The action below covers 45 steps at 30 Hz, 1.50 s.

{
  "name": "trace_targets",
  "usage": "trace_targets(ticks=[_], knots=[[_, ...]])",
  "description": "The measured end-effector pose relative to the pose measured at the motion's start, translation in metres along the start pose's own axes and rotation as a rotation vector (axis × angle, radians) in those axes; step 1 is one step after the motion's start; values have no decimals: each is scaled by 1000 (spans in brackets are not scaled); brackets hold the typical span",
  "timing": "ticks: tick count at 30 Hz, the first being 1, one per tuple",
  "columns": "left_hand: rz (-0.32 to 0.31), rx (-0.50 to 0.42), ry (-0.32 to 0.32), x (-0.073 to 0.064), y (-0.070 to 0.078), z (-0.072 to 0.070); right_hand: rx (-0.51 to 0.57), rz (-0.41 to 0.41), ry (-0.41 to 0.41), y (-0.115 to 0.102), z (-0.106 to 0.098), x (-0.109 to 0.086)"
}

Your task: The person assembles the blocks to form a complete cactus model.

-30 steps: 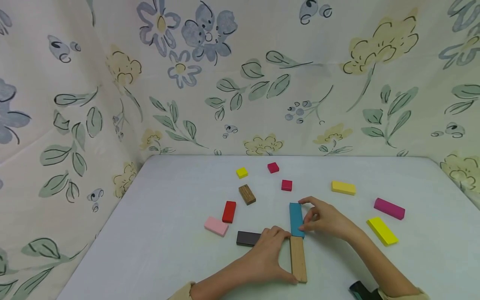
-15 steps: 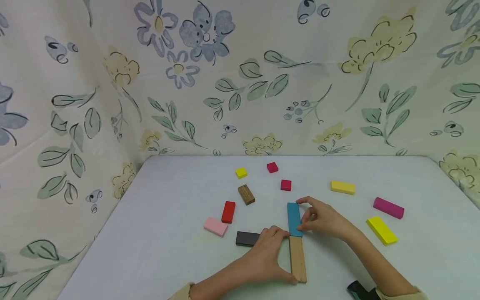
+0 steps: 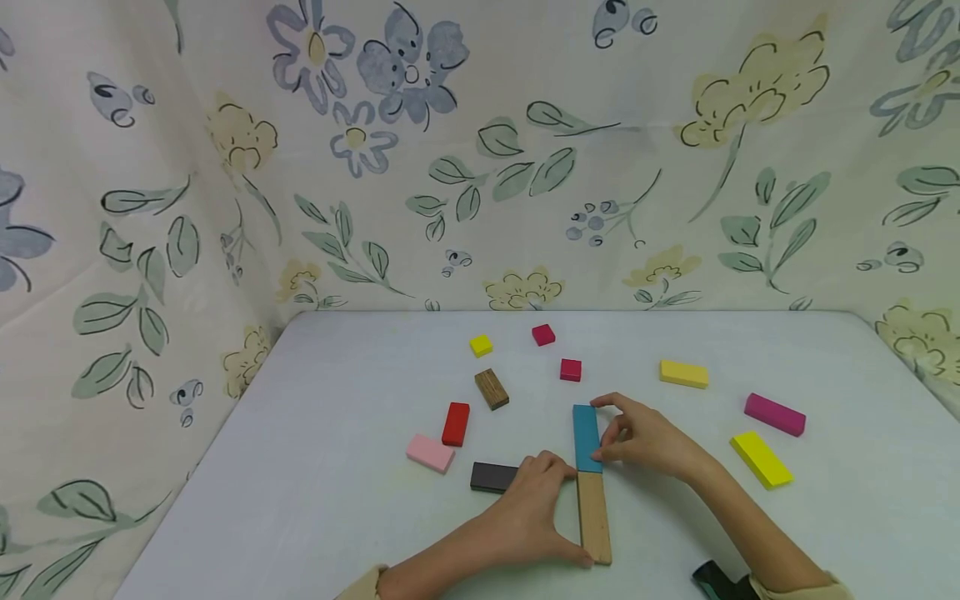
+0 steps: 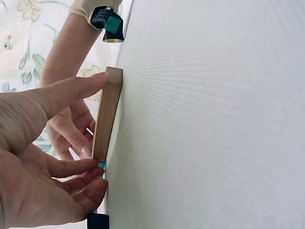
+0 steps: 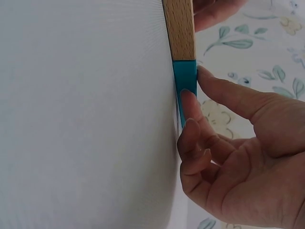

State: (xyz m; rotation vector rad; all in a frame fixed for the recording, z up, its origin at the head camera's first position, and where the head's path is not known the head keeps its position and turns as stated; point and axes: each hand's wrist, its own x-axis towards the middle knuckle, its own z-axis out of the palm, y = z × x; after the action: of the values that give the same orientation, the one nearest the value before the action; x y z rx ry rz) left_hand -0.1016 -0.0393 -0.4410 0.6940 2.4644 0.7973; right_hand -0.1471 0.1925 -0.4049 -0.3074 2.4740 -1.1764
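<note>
A light wooden block (image 3: pixel 594 518) lies lengthwise on the table. My left hand (image 3: pixel 525 517) holds it, thumb at the near end and forefinger at the far end. End to end with it sits a blue block (image 3: pixel 587 437), its near end meeting the wooden one. My right hand (image 3: pixel 648 440) pinches the blue block along its right side, with the forefinger at the far corner and the thumb near the joint. Seen from the right wrist, the wooden block (image 5: pixel 181 33) and blue block (image 5: pixel 186 71) form one straight strip. A black block (image 3: pixel 493 477) lies left of my left hand, partly hidden by it.
Left of the strip lie pink (image 3: pixel 431 452), red (image 3: pixel 455 424) and brown (image 3: pixel 492 389) blocks. Small yellow (image 3: pixel 481 346) and crimson (image 3: pixel 570 370) pieces sit farther back. On the right are yellow (image 3: pixel 761 459) and magenta (image 3: pixel 776 414) blocks. Floral cloth (image 3: pixel 450 208) hangs behind the table.
The blue block has shifted slightly left under my right hand, and its edges now line up with the wooden block. My left hand has stayed in place.
</note>
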Motion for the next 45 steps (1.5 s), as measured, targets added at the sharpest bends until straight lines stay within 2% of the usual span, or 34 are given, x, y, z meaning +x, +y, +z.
trace_targets(ticks=[10,15,20,27,30,35,41,45], knots=[[14,23,18,8,-10,9,-5,-5,0,-1,0,0],[-19,-6,1,1,-1,2,-6,15,3,-1,-2,-2],[-53,-76,1,-2,4,-3,-20,24,25,2,-10,-7],[-102,-127,35,-6,17,-13,-37,-46,69,16,-28,-23],[-80,-126,47,-1,14,-14,-82,-63,114,23,-37,-29],[-46,-92,36,1,23,-23,-172,-52,200,35,-52,-39],[65,-61,8,7,21,-29,-262,-67,270,48,-72,-50],[122,-48,-4,11,18,-31,-303,-42,297,57,-81,-56]])
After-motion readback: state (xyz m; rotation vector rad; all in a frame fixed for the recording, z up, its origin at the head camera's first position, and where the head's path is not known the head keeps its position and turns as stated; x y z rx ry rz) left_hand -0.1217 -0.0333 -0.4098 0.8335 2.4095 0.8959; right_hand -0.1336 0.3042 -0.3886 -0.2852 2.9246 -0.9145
